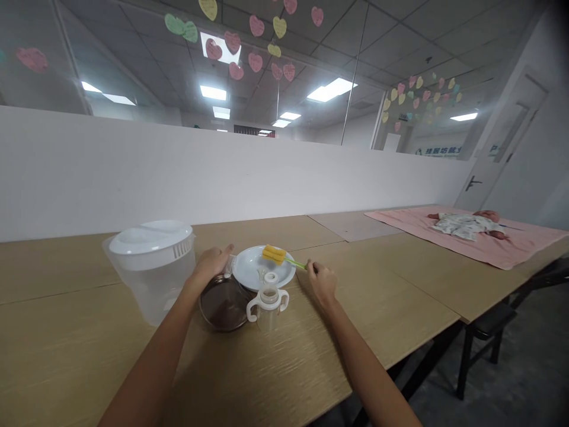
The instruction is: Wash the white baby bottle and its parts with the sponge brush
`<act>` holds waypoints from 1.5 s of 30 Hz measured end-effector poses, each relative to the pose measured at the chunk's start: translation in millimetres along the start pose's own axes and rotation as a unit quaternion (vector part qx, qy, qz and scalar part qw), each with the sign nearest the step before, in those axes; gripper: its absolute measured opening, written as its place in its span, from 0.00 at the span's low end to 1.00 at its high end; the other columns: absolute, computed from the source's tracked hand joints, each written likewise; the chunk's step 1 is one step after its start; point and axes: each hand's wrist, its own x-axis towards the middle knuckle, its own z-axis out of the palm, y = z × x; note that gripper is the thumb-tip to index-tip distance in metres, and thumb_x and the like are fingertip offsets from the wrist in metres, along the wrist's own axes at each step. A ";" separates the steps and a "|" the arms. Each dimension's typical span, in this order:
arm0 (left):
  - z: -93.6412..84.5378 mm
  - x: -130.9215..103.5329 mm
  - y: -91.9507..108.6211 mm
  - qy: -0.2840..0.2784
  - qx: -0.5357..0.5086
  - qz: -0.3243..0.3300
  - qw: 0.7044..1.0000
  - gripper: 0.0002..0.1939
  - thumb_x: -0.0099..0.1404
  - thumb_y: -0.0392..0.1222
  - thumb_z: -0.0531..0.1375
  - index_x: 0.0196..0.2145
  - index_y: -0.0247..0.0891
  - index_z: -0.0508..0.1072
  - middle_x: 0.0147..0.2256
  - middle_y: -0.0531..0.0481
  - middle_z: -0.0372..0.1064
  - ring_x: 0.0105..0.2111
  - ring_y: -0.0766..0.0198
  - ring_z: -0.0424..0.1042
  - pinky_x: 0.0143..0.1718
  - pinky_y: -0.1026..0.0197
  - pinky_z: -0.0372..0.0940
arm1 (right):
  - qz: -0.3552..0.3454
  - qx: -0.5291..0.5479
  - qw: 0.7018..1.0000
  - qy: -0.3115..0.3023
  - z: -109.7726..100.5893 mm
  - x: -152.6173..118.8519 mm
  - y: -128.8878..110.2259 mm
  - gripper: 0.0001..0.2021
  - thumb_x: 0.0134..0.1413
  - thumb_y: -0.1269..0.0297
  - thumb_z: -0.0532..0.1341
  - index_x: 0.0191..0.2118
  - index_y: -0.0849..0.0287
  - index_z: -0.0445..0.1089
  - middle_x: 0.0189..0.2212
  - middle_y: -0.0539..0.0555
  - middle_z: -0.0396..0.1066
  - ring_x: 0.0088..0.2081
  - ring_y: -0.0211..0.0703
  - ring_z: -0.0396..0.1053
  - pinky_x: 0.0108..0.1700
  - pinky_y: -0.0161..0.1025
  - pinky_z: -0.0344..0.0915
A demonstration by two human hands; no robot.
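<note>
My right hand (322, 280) is closed round the green handle of a bottle brush (274, 254). Its yellow sponge head is over a white plate (240, 268). On the left, my left hand (214, 263) grips a small clear plastic piece (230, 267) beside the plate's edge; its fingers are partly hidden. A clear baby bottle (268, 314) with two white handles stands uncapped in front of the plate. Just behind its mouth, on the plate, lies a white ring (271, 277) with a small clear part near it. A round dark brown lid or dish (224, 303) lies left of the bottle.
A translucent pitcher (153, 279) with a white lid stands on the wooden table (391, 308), left of my left arm. At the far right a baby doll (466, 225) lies on a pink cloth (502, 255). A white wall (178, 172) runs behind; a dark stool (489, 326) stands beyond the table edge.
</note>
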 end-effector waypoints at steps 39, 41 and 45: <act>9.7 -52.3 74.0 -0.027 -0.278 0.247 0.928 0.30 0.55 0.48 0.59 0.55 0.38 0.59 0.51 0.43 0.64 0.43 0.60 0.70 0.42 0.59 0.65 | -0.106 0.175 0.969 0.137 3.5 -9.0 -2.9 0.25 0.58 0.58 0.45 0.13 0.60 0.57 0.11 0.48 0.54 0.16 0.31 0.49 0.22 0.34 0.44; 8.2 -58.3 79.4 -0.043 -0.260 0.258 0.929 0.32 0.54 0.49 0.60 0.55 0.40 0.59 0.46 0.45 0.69 0.40 0.60 0.71 0.40 0.60 0.66 | -0.101 0.181 0.966 0.157 2.0 -8.2 -1.6 0.25 0.58 0.58 0.45 0.12 0.59 0.55 0.10 0.47 0.53 0.16 0.31 0.48 0.22 0.34 0.44; -1.4 -60.9 82.0 -0.053 -0.186 0.204 0.960 0.28 0.61 0.57 0.50 0.54 0.37 0.60 0.33 0.47 0.73 0.25 0.62 0.72 0.27 0.61 0.65 | -0.119 0.180 0.960 0.177 0.2 -6.6 0.5 0.25 0.58 0.60 0.45 0.11 0.59 0.54 0.10 0.47 0.52 0.16 0.31 0.47 0.22 0.34 0.44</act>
